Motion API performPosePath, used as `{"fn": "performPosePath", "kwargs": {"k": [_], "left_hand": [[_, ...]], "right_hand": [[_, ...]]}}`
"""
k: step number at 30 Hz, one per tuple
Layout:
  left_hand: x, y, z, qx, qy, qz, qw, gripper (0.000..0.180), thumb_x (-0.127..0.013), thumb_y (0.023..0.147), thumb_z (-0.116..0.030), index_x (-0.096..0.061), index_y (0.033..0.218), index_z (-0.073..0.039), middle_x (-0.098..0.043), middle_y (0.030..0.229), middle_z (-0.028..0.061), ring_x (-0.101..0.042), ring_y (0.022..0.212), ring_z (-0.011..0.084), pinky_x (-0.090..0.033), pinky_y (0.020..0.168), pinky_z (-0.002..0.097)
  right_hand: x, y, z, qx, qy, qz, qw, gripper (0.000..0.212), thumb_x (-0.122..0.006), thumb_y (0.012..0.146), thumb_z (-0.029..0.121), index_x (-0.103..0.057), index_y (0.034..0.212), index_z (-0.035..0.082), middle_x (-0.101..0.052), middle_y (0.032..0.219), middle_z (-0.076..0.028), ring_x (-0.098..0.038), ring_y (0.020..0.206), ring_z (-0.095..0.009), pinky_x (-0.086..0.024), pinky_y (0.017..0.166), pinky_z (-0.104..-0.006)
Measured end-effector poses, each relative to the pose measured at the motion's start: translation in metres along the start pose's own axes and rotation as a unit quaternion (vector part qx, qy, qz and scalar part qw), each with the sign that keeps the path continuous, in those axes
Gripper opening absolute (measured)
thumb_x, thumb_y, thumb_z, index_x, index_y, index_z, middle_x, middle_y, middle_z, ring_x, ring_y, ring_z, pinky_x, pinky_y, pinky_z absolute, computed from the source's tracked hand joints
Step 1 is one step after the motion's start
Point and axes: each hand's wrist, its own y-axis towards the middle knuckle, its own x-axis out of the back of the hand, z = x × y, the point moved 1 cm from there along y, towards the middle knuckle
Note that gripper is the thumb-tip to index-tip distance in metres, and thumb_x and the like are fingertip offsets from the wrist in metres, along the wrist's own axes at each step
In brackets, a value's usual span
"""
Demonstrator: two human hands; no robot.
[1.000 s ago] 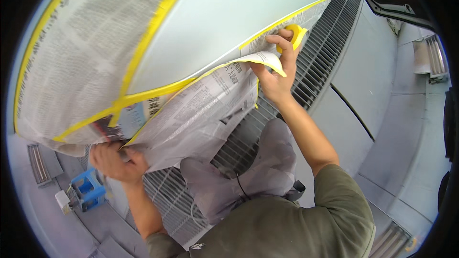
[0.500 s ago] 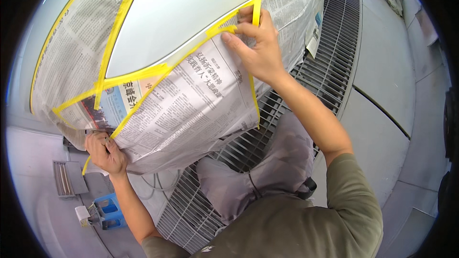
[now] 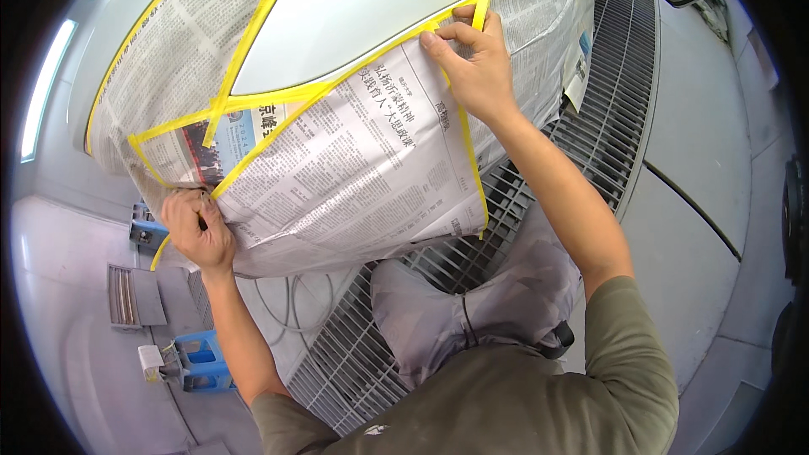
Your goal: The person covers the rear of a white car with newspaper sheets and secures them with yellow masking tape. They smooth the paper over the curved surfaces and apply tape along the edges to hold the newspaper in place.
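Observation:
A large sheet of newspaper [image 3: 345, 160], edged with yellow masking tape [image 3: 282, 136], lies against the pale painted vehicle panel [image 3: 354, 0]. My left hand [image 3: 200, 229] is closed on the sheet's lower left corner, and a loose tail of tape [image 3: 160, 253] hangs beside it. At the upper right corner my right hand [image 3: 480, 67] pinches the taped edge, its thumb on the paper. A short end of yellow tape [image 3: 480, 8] sticks up by its fingers. Under and around the sheet, more newspaper [image 3: 190, 42] is taped along the panel's outline.
A metal floor grating [image 3: 611, 76] runs below and to the right of the panel, with my legs [image 3: 472, 307] over it. On the lower left are a blue plastic stool [image 3: 205, 361], a grey box-like fixture [image 3: 135, 297] and a looped hose [image 3: 291, 307].
The view has shifted, so the panel and paper sit farther right and higher. My right thumb and fingers have slid along the sheet's top edge to its right corner; my left hand keeps its hold.

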Motion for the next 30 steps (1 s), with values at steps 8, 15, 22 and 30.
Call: {"fn": "performPosePath", "kwargs": {"k": [8,15,22,30], "left_hand": [[-0.007,0.003,-0.005,-0.015,0.142,-0.044,0.989,0.017,-0.072,0.098,-0.022,-0.065,0.095,-0.007,-0.066,0.097,0.0097,-0.061,0.095,0.0330,-0.043,0.096,0.0439],[-0.048,0.008,-0.106,-0.076,0.115,-0.057,0.989,0.042,-0.071,0.089,-0.007,-0.067,0.131,-0.002,-0.064,0.131,0.0115,-0.057,0.126,0.0334,-0.039,0.112,0.0508],[-0.077,0.047,-0.141,-0.082,0.104,0.213,0.968,0.070,-0.064,0.100,-0.044,-0.053,0.153,0.001,-0.049,0.164,0.0155,-0.041,0.155,0.0325,-0.028,0.128,0.0467],[-0.095,0.079,-0.157,-0.133,0.081,0.255,0.954,0.078,-0.067,0.098,-0.050,-0.051,0.154,0.001,-0.047,0.165,0.0162,-0.040,0.155,0.0322,-0.031,0.127,0.0445]], "right_hand": [[-0.005,-0.001,-0.001,0.036,-0.028,-0.034,0.998,0.024,-0.082,0.086,0.038,-0.082,0.090,0.014,-0.053,0.130,-0.012,-0.044,0.133,-0.025,-0.020,0.107,-0.0473],[-0.011,-0.002,-0.001,0.056,-0.060,-0.061,0.995,0.024,-0.083,0.086,0.038,-0.081,0.088,0.015,-0.054,0.127,-0.012,-0.045,0.131,-0.025,-0.021,0.106,-0.0479],[-0.008,0.001,-0.002,0.077,-0.050,-0.058,0.994,0.022,-0.083,0.086,0.037,-0.082,0.090,0.015,-0.055,0.129,-0.013,-0.046,0.131,-0.025,-0.021,0.106,-0.0486],[-0.007,0.002,-0.003,0.083,-0.048,-0.074,0.993,0.021,-0.084,0.085,0.037,-0.081,0.086,0.017,-0.055,0.123,-0.012,-0.047,0.126,-0.027,-0.022,0.103,-0.0517]]}}
